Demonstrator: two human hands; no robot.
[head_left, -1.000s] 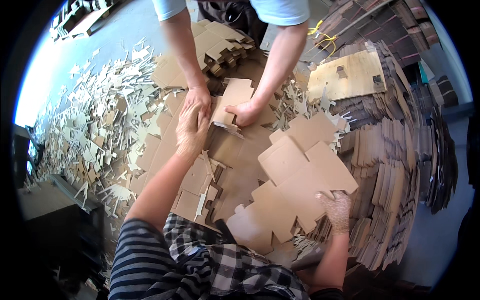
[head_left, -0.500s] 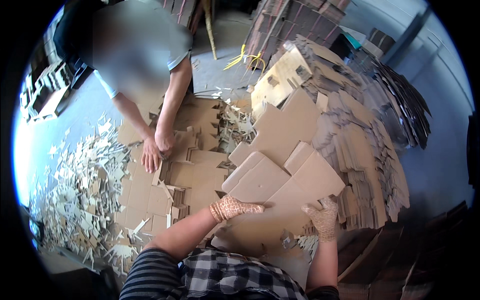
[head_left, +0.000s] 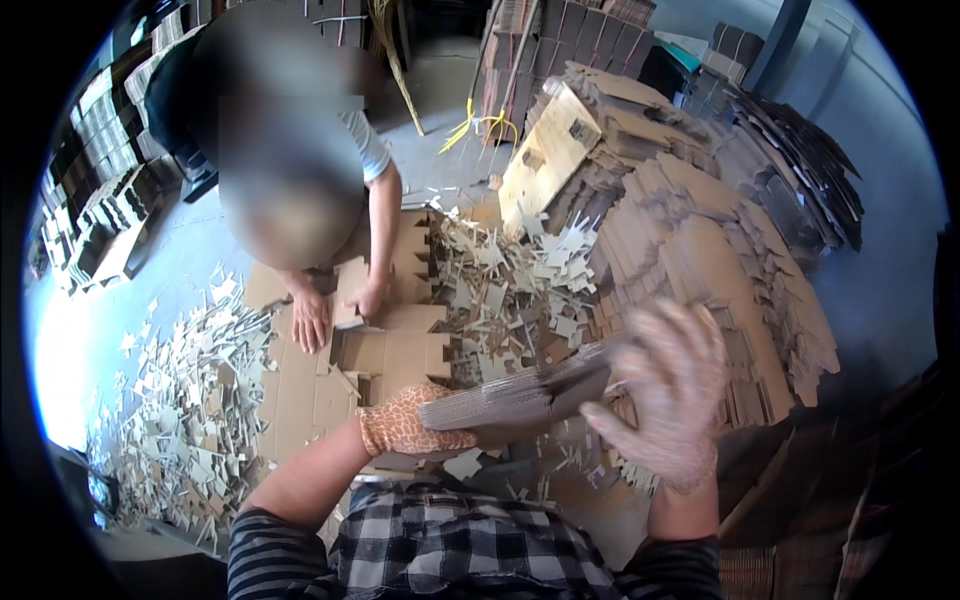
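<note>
Head view: the flat cardboard sheets that were lying spread on the pile half a second ago are now being lifted edge-on as a stack of cardboard blanks (head_left: 525, 395). The left hand (head_left: 410, 425), in a spotted glove, is gripping its near end closed; the right hand (head_left: 665, 395), blurred and spread open, is pressing the far end. Opposite, a co-worker's hands (head_left: 335, 310) are pressing a cardboard sheet (head_left: 385, 350) on the floor.

Scrap heap (head_left: 170, 420) lies left, cardboard sheets (head_left: 370, 370) centre, stacked blanks (head_left: 700, 240) right.
</note>
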